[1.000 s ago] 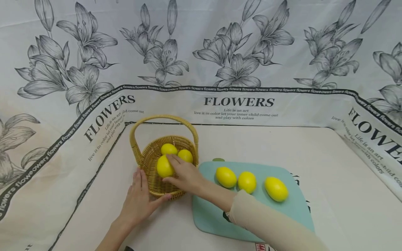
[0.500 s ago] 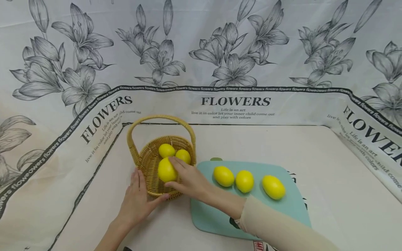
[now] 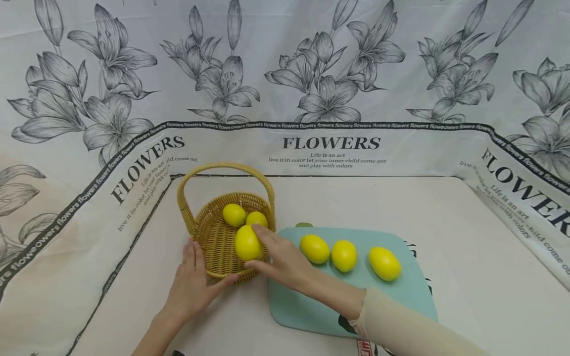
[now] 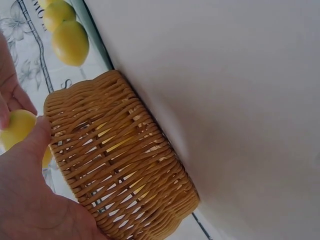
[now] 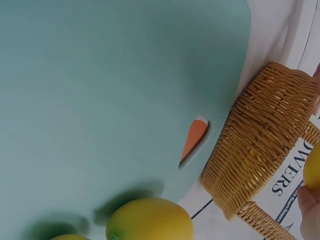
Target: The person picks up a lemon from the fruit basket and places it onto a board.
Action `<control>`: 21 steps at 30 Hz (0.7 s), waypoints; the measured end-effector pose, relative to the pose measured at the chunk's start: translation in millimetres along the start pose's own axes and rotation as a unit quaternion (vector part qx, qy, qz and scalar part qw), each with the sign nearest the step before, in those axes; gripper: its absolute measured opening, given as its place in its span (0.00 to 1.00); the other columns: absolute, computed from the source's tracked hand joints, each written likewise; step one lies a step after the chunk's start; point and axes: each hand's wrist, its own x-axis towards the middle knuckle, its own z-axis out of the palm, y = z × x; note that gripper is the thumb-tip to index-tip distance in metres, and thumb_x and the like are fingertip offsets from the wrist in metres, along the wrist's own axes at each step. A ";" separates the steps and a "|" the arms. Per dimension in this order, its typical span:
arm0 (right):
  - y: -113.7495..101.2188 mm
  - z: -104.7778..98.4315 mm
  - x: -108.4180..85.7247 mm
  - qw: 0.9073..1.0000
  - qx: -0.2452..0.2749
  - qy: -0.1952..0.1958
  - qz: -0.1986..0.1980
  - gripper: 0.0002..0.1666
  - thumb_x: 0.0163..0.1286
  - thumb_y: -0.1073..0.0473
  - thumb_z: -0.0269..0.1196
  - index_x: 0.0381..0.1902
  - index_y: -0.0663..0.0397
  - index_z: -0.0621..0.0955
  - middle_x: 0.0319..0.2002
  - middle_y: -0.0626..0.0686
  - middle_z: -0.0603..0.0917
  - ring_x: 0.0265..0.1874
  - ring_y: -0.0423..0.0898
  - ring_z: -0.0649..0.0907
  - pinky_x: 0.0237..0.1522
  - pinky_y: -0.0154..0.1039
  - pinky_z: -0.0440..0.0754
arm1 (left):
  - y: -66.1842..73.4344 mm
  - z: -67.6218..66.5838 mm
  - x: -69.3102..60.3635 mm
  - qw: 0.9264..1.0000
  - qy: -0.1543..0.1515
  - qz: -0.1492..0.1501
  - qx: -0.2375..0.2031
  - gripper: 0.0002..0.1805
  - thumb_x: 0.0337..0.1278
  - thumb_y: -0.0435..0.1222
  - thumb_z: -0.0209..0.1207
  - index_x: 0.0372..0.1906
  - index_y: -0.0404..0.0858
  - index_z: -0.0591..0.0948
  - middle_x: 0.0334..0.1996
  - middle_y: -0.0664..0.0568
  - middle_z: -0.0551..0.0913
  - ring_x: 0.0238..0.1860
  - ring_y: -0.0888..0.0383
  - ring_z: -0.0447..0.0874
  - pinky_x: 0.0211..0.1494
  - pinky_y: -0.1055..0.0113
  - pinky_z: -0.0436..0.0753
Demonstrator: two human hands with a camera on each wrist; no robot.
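Observation:
A yellow lemon (image 3: pixel 248 243) is between the fingers and thumb of my right hand (image 3: pixel 285 259), over the right side of a wicker basket (image 3: pixel 217 249). Two more lemons lie in the basket, one at the back (image 3: pixel 233 215) and one at back right. My left hand (image 3: pixel 191 284) rests against the basket's left side with fingers straight, its thumb touching the front rim. In the left wrist view that thumb lies at the rim of the basket (image 4: pixel 120 155), close to the held lemon (image 4: pixel 17 127). The right wrist view shows only fingertips on the lemon (image 5: pixel 312 170).
Right of the basket lies a pale blue-green cutting board (image 3: pixel 307 309) bearing three lemons: a left one (image 3: pixel 314 248), a middle one (image 3: pixel 344 256) and a right one (image 3: pixel 385 264). The basket's tall handle (image 3: pixel 269 190) arches over its back. A printed flower cloth (image 3: pixel 329 153) stands behind.
My right hand has moved to the right with the lemon, from the basket's middle toward its right rim. The left hand stays at the basket. The whole head view has shifted slightly.

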 end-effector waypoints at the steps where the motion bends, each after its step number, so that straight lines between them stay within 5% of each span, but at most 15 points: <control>1: 0.7 -0.5 -1.5 1.000 0.001 0.002 0.000 0.45 0.62 0.49 0.68 0.69 0.68 0.64 0.67 0.63 0.71 0.64 0.56 0.75 0.61 0.45 0.76 | -0.3 0.5 -0.1 1.000 0.001 0.000 0.001 0.67 0.51 0.69 0.53 0.72 0.20 0.38 0.74 0.27 0.32 0.74 0.31 0.35 0.71 0.35 0.51; 10: 3.8 -7.3 -15.7 1.000 0.004 0.016 0.014 0.45 0.61 0.50 0.68 0.68 0.68 0.65 0.67 0.64 0.71 0.61 0.55 0.78 0.52 0.39 0.82 | -0.6 0.7 -0.4 1.000 0.010 0.014 0.004 0.67 0.52 0.68 0.54 0.71 0.19 0.38 0.73 0.24 0.34 0.74 0.29 0.36 0.70 0.34 0.52; 21: 9.2 -10.9 -40.3 0.999 -0.006 0.033 0.025 0.46 0.58 0.49 0.70 0.68 0.67 0.66 0.65 0.64 0.72 0.65 0.57 0.74 0.62 0.49 0.74 | -0.4 -0.4 -0.3 1.000 -0.012 -0.005 0.009 0.69 0.50 0.71 0.52 0.72 0.20 0.36 0.73 0.26 0.32 0.74 0.31 0.34 0.72 0.36 0.49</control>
